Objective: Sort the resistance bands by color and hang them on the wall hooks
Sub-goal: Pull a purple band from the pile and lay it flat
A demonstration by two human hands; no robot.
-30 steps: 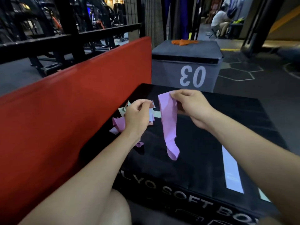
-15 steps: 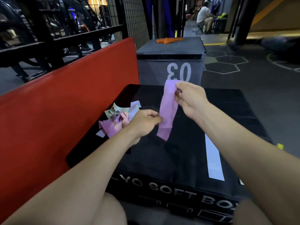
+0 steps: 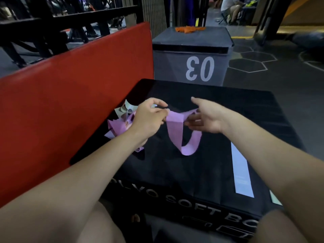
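A purple resistance band (image 3: 177, 135) hangs as an open loop between my hands above the black soft plyo box (image 3: 245, 123). My left hand (image 3: 150, 118) pinches one side of its top edge. My right hand (image 3: 208, 118) has its fingers straight and spread, slipped through the loop so the band lies over them. A pile of purple, pink and pale green bands (image 3: 122, 120) lies on the box's left edge, partly hidden behind my left hand. Orange bands (image 3: 189, 29) lie on the grey box (image 3: 192, 67) marked 03 behind.
A red padded block (image 3: 70, 111) stands along the left of the black box. Black rack bars (image 3: 70, 16) and a mesh fence are behind it. Dark hexagon-marked floor (image 3: 254, 62) spreads to the right. A seated person (image 3: 231, 7) is far back. No wall hooks are in view.
The band hung flat from my right hand's pinch. Now my left hand has taken one edge, both hands are lower, and my right fingers have straightened inside the opened loop.
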